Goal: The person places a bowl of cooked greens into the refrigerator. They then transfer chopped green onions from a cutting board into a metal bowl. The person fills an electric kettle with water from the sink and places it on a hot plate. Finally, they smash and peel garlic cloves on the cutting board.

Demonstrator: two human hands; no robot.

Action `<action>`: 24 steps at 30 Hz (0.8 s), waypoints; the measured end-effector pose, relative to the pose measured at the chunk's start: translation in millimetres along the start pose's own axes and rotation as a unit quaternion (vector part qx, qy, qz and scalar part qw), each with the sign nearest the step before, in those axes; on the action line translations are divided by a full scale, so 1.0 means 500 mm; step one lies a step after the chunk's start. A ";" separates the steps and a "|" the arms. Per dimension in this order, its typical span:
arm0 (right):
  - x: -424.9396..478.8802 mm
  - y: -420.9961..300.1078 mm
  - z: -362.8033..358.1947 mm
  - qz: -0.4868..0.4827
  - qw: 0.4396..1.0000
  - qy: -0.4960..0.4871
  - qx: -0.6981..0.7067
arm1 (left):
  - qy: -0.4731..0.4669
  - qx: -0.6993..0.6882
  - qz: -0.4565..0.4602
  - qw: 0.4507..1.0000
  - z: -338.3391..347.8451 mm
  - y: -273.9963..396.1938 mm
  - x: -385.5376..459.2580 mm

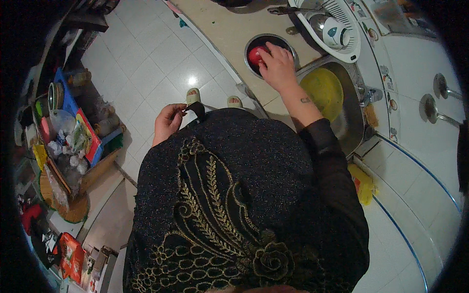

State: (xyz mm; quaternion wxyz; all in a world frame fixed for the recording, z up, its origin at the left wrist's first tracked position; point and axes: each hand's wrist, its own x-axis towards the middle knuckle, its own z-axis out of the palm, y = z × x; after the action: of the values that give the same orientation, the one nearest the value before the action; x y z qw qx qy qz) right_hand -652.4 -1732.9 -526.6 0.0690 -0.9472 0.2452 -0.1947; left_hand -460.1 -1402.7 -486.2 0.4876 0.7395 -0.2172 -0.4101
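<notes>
My right hand reaches into a round metal bowl on the counter, its fingers on a round, shiny red object that may be a fruit or vegetable. The bowl's inside is dark, and whatever else lies there is hidden. In front of my body on the left, my left hand pinches a strip of black cloth at the waist of my black, gold-embroidered garment. Right of the bowl, a yellow-green basin stands in the metal sink, partly behind my right forearm.
A white dish rack holding a cup stands beyond the sink, with a dark-handled utensil across its edge. The faucet and a sponge are at the sink's right. Ladles hang on the wall. Bags and boards crowd a shelf at left.
</notes>
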 end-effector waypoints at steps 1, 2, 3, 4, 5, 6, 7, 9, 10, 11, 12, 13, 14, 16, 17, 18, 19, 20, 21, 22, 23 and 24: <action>0.002 0.001 0.003 0.002 1.000 0.009 -0.014 | 0.000 -0.005 0.006 1.000 0.001 -0.002 0.000; 0.006 0.008 0.003 0.053 0.998 -0.008 -0.033 | 0.000 -0.001 0.002 1.000 0.002 -0.002 -0.001; 0.015 0.014 -0.002 0.104 0.993 -0.025 -0.053 | 0.001 0.002 -0.002 1.000 0.000 -0.003 -0.001; 0.022 0.017 -0.006 0.154 0.985 -0.042 -0.072 | 0.002 0.006 -0.006 1.000 -0.001 -0.003 -0.002; 0.024 0.015 -0.009 0.151 0.986 -0.034 -0.057 | 0.004 0.008 -0.006 1.000 -0.003 -0.007 -0.003; 0.027 0.009 -0.017 0.149 0.988 -0.026 -0.043 | 0.004 0.010 -0.007 1.000 -0.003 -0.008 -0.004; 0.029 0.003 -0.021 0.146 0.989 -0.017 -0.028 | 0.004 0.011 -0.008 1.000 -0.002 -0.008 -0.006; 0.025 -0.012 -0.007 0.050 0.998 -0.020 0.013 | 0.002 0.021 -0.012 1.000 0.002 0.008 -0.009; 0.022 -0.016 -0.003 0.002 0.999 -0.020 0.032 | 0.000 0.026 -0.013 1.000 0.003 0.016 -0.009; 0.024 -0.013 -0.001 0.003 0.999 -0.032 0.023 | -0.004 0.014 -0.004 1.000 0.005 0.012 -0.006; 0.031 -0.009 0.006 0.002 0.999 -0.044 0.016 | -0.007 0.004 0.005 1.000 0.005 0.004 -0.003; 0.037 -0.005 0.012 0.001 0.998 -0.056 0.008 | -0.010 -0.007 0.014 1.000 0.005 -0.001 -0.001; 0.040 0.003 0.013 -0.026 0.999 -0.042 0.010 | -0.010 -0.001 0.017 1.000 0.004 -0.005 -0.001; 0.041 0.023 0.008 -0.085 0.996 -0.016 0.017 | -0.008 0.008 0.022 1.000 0.002 -0.011 -0.003; 0.037 0.034 0.003 -0.056 0.998 -0.017 0.022 | -0.009 0.016 0.018 1.000 -0.001 -0.011 -0.004; 0.035 0.040 -0.011 -0.028 0.999 -0.019 0.029 | -0.009 0.024 0.012 1.000 -0.007 -0.010 -0.008; 0.033 0.047 -0.025 -0.001 0.999 -0.022 0.037 | -0.008 0.032 0.006 0.999 -0.010 -0.010 -0.013; 0.027 0.056 -0.036 0.071 0.997 -0.027 0.015 | -0.004 0.025 0.005 1.000 -0.012 -0.014 -0.016; 0.022 0.059 -0.043 0.125 0.991 -0.041 0.005 | -0.002 0.019 0.005 1.000 -0.013 -0.018 -0.017; 0.017 0.060 -0.049 0.180 0.982 -0.055 -0.004 | 0.000 0.012 0.005 1.000 -0.013 -0.020 -0.018; 0.012 0.059 -0.052 0.233 0.970 -0.069 -0.013 | 0.000 0.011 0.005 1.000 -0.013 -0.022 -0.019; 0.012 0.048 -0.058 0.239 0.964 -0.111 -0.034 | -0.002 0.010 0.005 1.000 -0.013 -0.018 -0.018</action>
State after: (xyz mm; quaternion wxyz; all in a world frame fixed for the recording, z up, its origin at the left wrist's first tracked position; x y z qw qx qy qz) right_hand -669.8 -1757.6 -503.6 0.1082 -0.8786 0.4615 -0.0578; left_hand -460.8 -1388.7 -489.3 0.4814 0.7425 -0.2260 -0.4073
